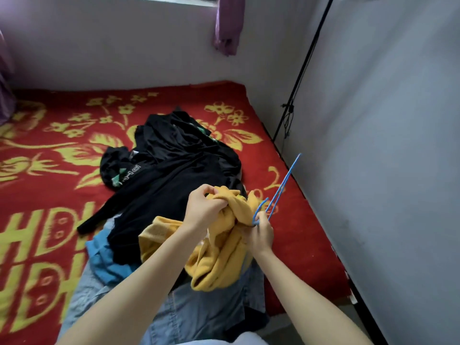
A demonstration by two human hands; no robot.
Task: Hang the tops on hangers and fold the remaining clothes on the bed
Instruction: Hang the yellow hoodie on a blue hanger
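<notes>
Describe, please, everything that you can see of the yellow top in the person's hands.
The yellow top is mustard-coloured, of thick, soft-looking fabric with a ribbed edge at its left. It is crumpled and bunched, not yet on the blue hanger. The left hand grips its upper folds; the right hand, holding the hanger, touches its right side. Its lower part drapes over the black clothes and a grey-blue garment.
</notes>
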